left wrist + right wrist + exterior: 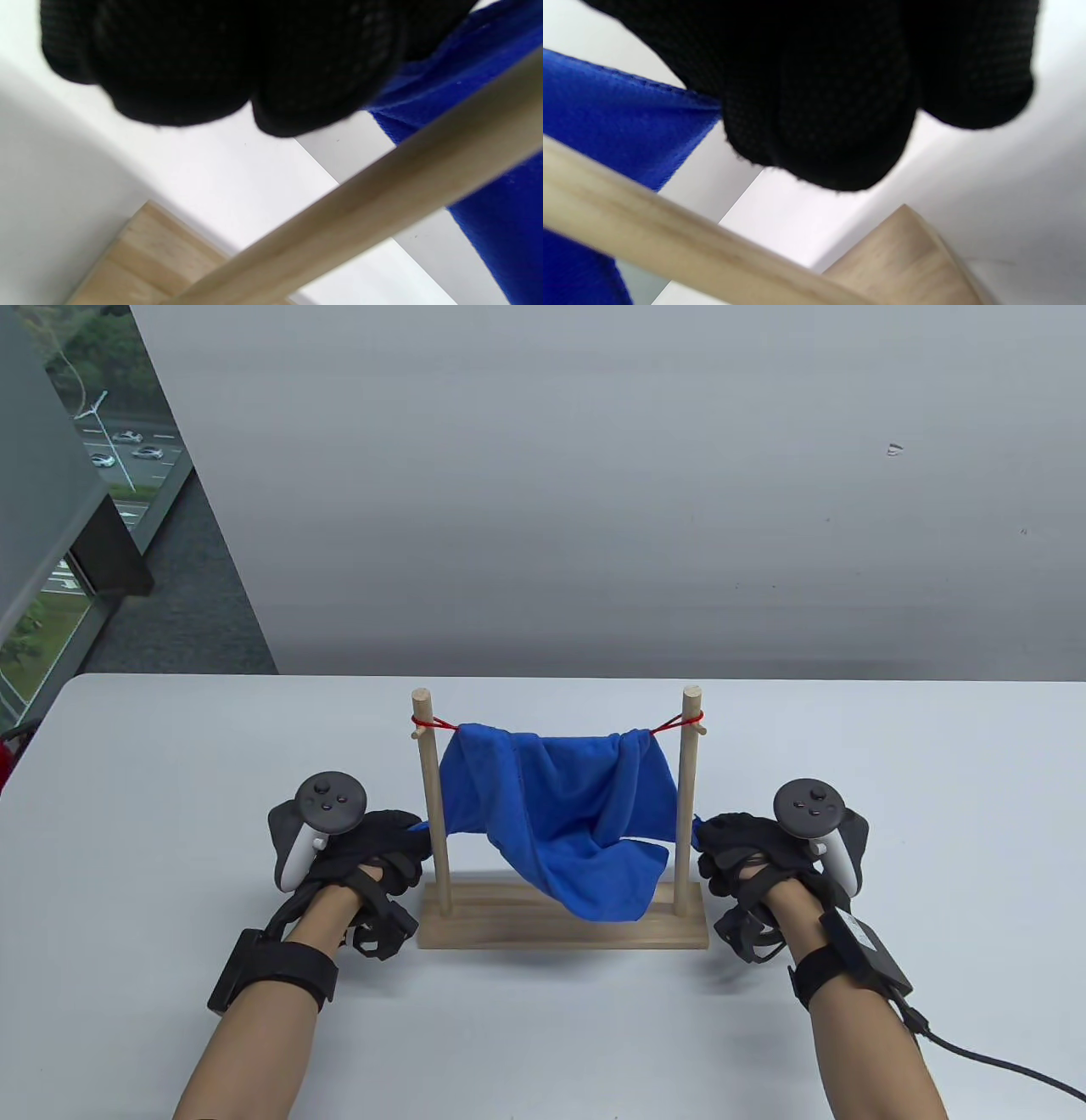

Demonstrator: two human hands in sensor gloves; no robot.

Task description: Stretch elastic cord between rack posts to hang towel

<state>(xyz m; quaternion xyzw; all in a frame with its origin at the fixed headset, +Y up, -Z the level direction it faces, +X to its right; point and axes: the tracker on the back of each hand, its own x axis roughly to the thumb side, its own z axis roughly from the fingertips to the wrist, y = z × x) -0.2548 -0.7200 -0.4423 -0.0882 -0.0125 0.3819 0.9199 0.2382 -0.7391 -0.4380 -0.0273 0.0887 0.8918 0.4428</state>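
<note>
A wooden rack (560,931) with two upright posts stands on the white table. A red elastic cord (434,723) runs between the post tops. A blue towel (567,806) hangs over the cord, bunched and sagging. My left hand (392,836) pinches the towel's lower left corner beside the left post (433,806). My right hand (721,840) pinches the towel's lower right corner beside the right post (685,806). In the left wrist view the gloved fingers (220,63) hold blue cloth (458,84) above the post (382,203). In the right wrist view the fingers (831,84) grip the towel edge (649,110).
The white table (170,780) reaches to a grey wall behind. A black cable (993,1060) trails from my right wrist to the right edge. A window is at the far left.
</note>
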